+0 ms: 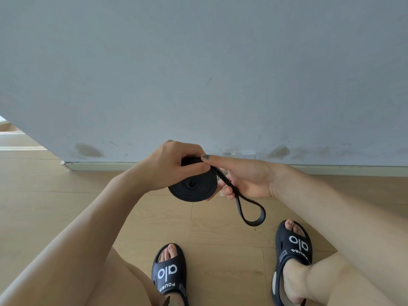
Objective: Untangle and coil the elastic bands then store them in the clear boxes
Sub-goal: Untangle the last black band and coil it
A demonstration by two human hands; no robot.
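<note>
Elastic band [194, 186], black and flat, sits between our two hands above the wooden floor [66, 191], already wound into a tight flat spiral. Our left hand [174, 164] curls over the coil from about 10 o'clock, thumb pressing on its upper edge and fingers wrapped behind it, so this hand carries the roll. Our right hand [245, 177] lies just beside the coil at 3 o'clock, index finger stretched out along the top toward the left thumb, the lower fingers curled around the loose strand where it leaves the spiral.

That loose tail [251, 214] runs from the coil's right edge down toward 5 o'clock and ends in a small hanging loop. We judge the coming move turns on this: the right hand, nearer the tail, must feed it onto the coil. No clear boxes are in view.
</note>
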